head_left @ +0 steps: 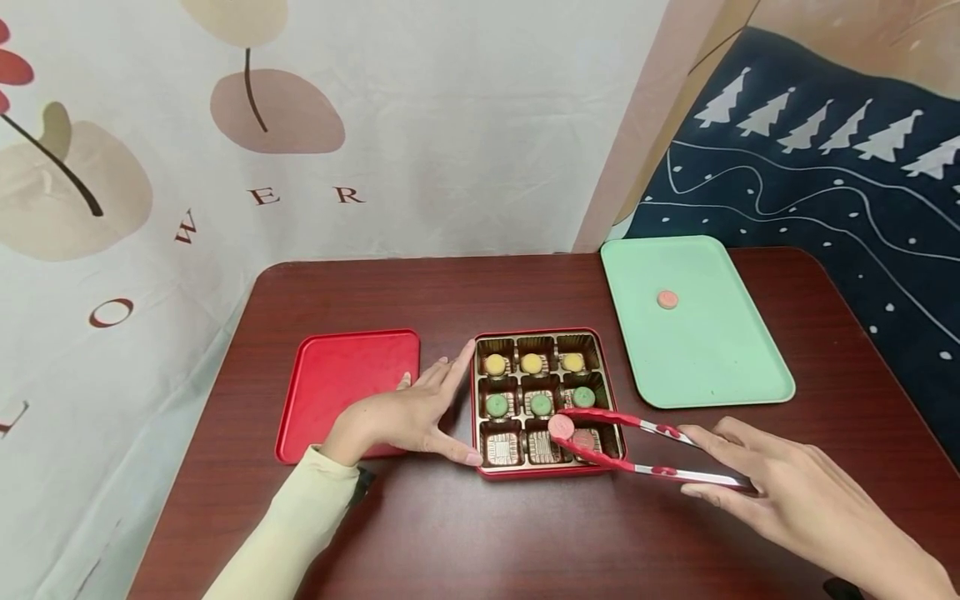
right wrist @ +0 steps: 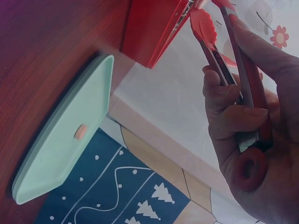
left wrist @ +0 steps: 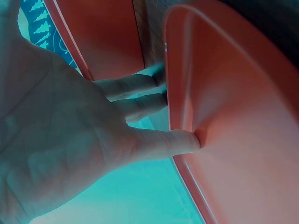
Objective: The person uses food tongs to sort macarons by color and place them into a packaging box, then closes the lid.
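Observation:
A red box (head_left: 543,473) with a gold divided insert stands mid-table. Yellow round candies (head_left: 531,363) lie in its back row and green ones (head_left: 540,405) in its middle row; a pink one (head_left: 583,438) sits in the front right compartment, partly behind the tongs. My left hand (head_left: 408,417) spreads along the box's left side, thumb and index finger straight against its edge. My right hand (head_left: 802,479) grips red-tipped metal tongs (head_left: 686,475), whose tips hold another pink round candy (head_left: 560,427) above the front row. The right wrist view shows fingers wrapped around the tongs' handles (right wrist: 252,88).
A red lid (head_left: 348,375) lies left of the box, partly under my left hand and wrist. To the back right, a mint-green tray (head_left: 705,350) bears one pink candy (head_left: 667,299). Patterned cloths hang behind the brown table (head_left: 450,533).

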Demonstrator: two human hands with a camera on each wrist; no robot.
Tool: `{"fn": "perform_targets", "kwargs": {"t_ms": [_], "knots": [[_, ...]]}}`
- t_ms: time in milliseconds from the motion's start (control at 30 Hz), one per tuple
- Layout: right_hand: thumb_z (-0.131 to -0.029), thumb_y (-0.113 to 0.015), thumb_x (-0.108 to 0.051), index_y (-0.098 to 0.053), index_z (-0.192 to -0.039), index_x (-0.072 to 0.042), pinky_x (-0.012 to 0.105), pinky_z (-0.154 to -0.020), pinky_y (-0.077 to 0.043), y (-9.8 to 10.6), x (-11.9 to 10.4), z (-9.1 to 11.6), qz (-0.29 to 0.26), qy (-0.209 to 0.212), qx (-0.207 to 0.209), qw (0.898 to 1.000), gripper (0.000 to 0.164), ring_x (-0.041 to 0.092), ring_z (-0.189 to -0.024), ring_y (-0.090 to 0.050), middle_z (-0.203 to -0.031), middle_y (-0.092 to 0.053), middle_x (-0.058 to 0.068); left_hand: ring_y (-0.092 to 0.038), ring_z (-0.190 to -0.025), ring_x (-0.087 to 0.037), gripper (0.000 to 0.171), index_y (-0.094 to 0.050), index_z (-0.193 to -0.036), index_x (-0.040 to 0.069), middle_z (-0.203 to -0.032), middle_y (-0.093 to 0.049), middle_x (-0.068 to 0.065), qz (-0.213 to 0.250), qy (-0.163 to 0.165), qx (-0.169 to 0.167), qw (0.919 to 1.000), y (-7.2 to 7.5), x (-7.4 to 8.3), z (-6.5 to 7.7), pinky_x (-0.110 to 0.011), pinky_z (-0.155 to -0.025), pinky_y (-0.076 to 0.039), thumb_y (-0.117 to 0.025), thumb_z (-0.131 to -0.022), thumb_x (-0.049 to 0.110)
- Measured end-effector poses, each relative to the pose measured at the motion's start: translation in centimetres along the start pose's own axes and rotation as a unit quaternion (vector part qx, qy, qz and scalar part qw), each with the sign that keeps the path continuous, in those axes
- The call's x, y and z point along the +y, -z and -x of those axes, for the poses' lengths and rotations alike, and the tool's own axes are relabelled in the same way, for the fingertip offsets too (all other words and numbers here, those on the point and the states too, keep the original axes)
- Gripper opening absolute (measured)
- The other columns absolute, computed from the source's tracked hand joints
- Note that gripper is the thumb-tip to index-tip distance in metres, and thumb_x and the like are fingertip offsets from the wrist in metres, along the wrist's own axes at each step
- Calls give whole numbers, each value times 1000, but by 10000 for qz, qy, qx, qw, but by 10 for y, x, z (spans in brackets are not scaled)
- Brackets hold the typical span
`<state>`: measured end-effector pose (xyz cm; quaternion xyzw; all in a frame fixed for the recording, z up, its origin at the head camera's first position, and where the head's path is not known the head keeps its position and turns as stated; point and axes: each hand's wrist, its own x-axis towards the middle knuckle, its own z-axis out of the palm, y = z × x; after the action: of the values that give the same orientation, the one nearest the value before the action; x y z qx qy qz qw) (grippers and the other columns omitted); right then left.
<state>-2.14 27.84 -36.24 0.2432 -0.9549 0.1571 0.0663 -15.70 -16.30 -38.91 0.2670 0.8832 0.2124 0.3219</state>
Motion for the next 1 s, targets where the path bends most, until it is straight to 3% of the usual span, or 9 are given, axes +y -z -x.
{"fn": "perform_targets", "kwargs": {"t_ms": [200, 333, 467, 733, 1000], "knots": [[-95, -69, -70, -80, -131, -14, 14, -50, -33, -2, -2, 0, -93, 154, 21, 9998, 67, -10, -65, -38, -97, -52, -16, -1, -166, -40, 150, 26, -171, 30, -180, -10, -21, 25, 9, 4, 10000, -1, -1, 1, -73, -126, -4, -85, -81, 76], [-89, -87, -56, -80, -131, -15, 13, -50, -33, -2, -4, -2, -91, 241, 9, 9997, 60, -11, -65, -37, -96, -52, -16, -1, -166, -40, 150, 25, -171, 30, -180, -10, -21, 35, 15, 18, 10000, 0, -1, 1, -72, -127, -4, -86, -81, 75], [-83, -95, -46, -79, -132, -16, 13, -50, -32, -2, -5, -3, -95, 269, 2, 9996, 59, -11, -64, -36, -95, -52, -17, -1, -166, -39, 150, 26, -171, 30, -180, -10, -21, 28, 38, 21, 10000, 0, 0, 1, -71, -127, -4, -86, -81, 75], [-94, -80, -61, -80, -131, -16, 10, -51, -29, -3, -5, -4, -159, 414, 143, 9989, 58, -11, -65, -37, -97, -49, -19, -1, -166, -39, 150, 26, -171, 30, -180, -10, -21, 3, 33, 20, 10000, 0, 0, 0, -72, -126, -3, -86, -81, 74], [-90, -88, -55, -78, -134, -14, 11, -53, -34, -4, -2, -6, -221, 321, 217, 9990, 62, -8, -70, -45, -102, -55, -18, -1, -166, -39, 151, 25, -171, 29, -180, -9, -21, 18, 16, 3, 10000, 0, 0, 0, -71, -127, -3, -86, -81, 74]]}}
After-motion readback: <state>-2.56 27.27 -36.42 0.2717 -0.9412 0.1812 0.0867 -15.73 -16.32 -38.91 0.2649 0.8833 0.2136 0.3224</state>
